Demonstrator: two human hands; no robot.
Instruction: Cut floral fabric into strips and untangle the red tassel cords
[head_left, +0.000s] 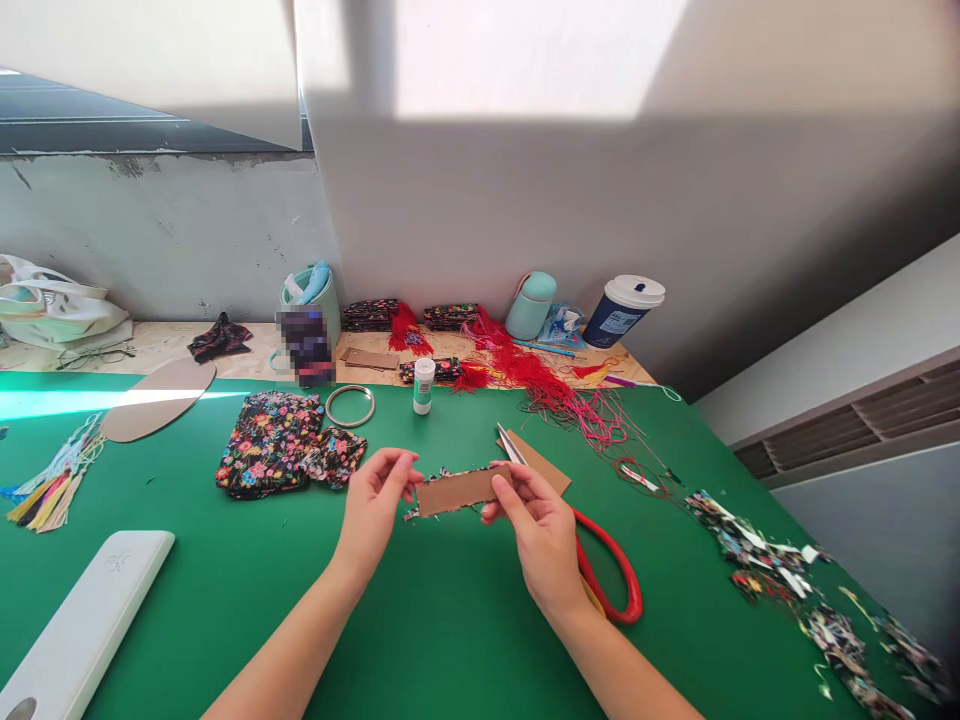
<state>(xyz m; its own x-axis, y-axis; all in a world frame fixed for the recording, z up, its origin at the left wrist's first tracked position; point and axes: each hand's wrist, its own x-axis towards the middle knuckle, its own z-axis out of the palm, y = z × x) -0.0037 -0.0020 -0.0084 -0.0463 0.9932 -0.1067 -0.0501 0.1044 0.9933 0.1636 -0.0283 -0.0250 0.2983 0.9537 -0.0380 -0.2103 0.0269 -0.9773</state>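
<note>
A brown cardboard strip point(459, 492) backed with dark floral cloth is held up over the green mat. Frayed cloth edges stick out around it. My right hand point(541, 528) grips its right end, thumb on the bare cardboard. At the left end, my left hand point(381, 497) pinches the cloth edge between thumb and fingers. Scissors point(628, 600) with red handles lie partly behind my right hand, their blades over a brown card piece point(549, 468). A glue stick point(424, 388) stands upright beyond the strip. Folded floral cloth point(268, 445) and a metal ring point(349, 406) lie left of it.
Red tassels point(517, 362) and floral bundles line the back ledge, near a teal bottle point(531, 306) and a lidded cup point(622, 312). Cloth scraps point(772, 560) litter the right edge. A white device point(90, 620), a cardboard oval point(159, 400) and colored tassels point(56, 480) lie left.
</note>
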